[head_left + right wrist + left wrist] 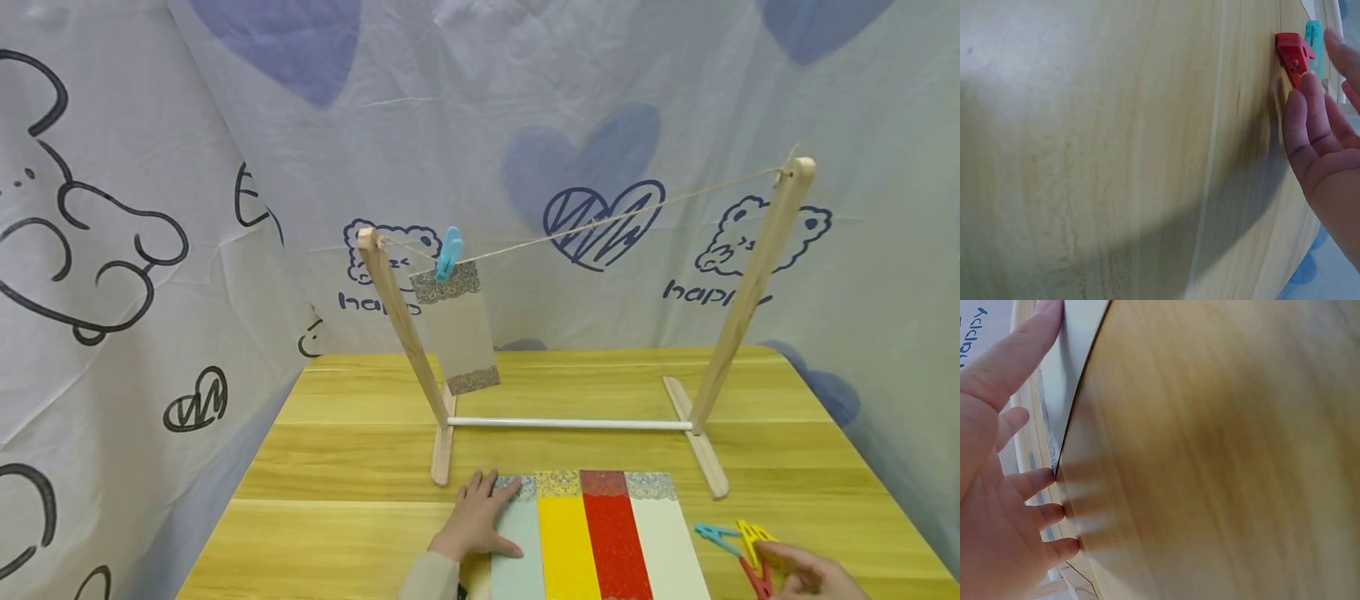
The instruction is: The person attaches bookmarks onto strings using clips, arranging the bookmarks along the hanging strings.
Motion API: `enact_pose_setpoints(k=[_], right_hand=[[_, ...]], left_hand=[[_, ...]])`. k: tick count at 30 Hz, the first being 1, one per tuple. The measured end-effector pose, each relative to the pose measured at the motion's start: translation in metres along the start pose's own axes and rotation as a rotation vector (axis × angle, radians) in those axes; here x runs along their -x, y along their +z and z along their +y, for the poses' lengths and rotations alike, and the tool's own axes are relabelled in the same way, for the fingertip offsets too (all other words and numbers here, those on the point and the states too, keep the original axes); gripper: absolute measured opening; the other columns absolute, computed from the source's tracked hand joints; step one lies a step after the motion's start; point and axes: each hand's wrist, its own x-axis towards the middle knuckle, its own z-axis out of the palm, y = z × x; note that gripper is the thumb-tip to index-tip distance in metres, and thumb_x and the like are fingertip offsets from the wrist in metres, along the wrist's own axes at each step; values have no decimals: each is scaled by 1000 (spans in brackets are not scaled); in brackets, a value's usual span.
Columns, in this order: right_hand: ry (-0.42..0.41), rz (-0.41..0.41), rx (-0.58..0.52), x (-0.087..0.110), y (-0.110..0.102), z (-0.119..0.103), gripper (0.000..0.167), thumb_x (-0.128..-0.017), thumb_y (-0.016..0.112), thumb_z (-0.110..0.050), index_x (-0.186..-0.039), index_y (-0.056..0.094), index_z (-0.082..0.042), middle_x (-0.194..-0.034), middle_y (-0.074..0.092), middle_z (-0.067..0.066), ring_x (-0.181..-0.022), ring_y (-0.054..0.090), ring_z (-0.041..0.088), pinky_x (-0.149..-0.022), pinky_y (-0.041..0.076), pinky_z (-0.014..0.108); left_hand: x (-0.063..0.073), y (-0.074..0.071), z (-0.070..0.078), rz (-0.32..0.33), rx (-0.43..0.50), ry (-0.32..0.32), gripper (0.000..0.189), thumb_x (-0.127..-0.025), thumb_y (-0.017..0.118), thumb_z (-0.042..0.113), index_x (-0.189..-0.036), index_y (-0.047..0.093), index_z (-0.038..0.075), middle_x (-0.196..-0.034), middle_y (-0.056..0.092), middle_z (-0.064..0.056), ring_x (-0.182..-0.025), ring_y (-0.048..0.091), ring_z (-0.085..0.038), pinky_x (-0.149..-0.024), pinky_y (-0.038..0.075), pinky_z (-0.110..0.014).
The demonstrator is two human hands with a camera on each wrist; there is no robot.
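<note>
My left hand [474, 518] lies with spread fingers on the left edge of a pale blue paper strip [517, 533]. Side by side with it lie a yellow strip [566, 533], a red strip [618, 542] and a white strip [667, 542], each with a lace-patterned end. At the lower right, my right hand [813, 575] reaches to a small group of clothespins: yellow [748, 537], blue [716, 533] and red [1293, 56]. Its thumb stands apart from the loosely bent fingers; whether they touch a clothespin is hard to tell.
Behind the strips stands a wooden rack, with a left post [405, 333], a right post [750, 300] and a white bar [570, 423]. From its slanting string [622, 218], a light-blue clothespin [448, 254] holds a pale lace-ended paper strip [459, 333]. A printed cloth [465, 125] hangs behind.
</note>
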Motion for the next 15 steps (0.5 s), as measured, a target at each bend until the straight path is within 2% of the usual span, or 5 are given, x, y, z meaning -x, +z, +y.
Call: enact_pose_setpoints(k=[3, 6, 11, 15], right_hand=[[-19, -22, 5, 0, -1, 0, 58, -88, 45, 3, -117, 53, -47, -82, 62, 14, -73, 60, 19, -66, 52, 35], [-50, -41, 41, -2, -2, 2, 59, -89, 45, 4, -119, 51, -47, -88, 60, 8, -76, 59, 17, -67, 51, 33], [-72, -4, 133, -5, -1, 6, 62, -86, 50, 2, -117, 48, -51, -95, 54, -5, -78, 56, 11, -68, 47, 24], [-101, 17, 142, -8, 1, 7, 62, -86, 51, 3, -117, 48, -51, -99, 53, -14, -78, 55, 11, -70, 45, 21]], left_hand=[[0, -1, 2, -4, -36, -9, 95, -58, 76, 49, -138, 35, 17, -140, 25, -23, -127, 17, -43, -98, 18, -59], [1, -1, 3, -11, -45, -16, 96, -58, 76, 50, -138, 35, 17, -140, 25, -22, -128, 17, -43, -98, 18, -60], [1, 0, 2, -28, -60, -29, 96, -58, 77, 49, -138, 35, 16, -140, 25, -22, -128, 17, -43, -98, 19, -59], [1, 0, 3, -17, -77, -27, 97, -57, 76, 50, -138, 36, 16, -140, 26, -22, -127, 18, -43, -98, 19, -59]])
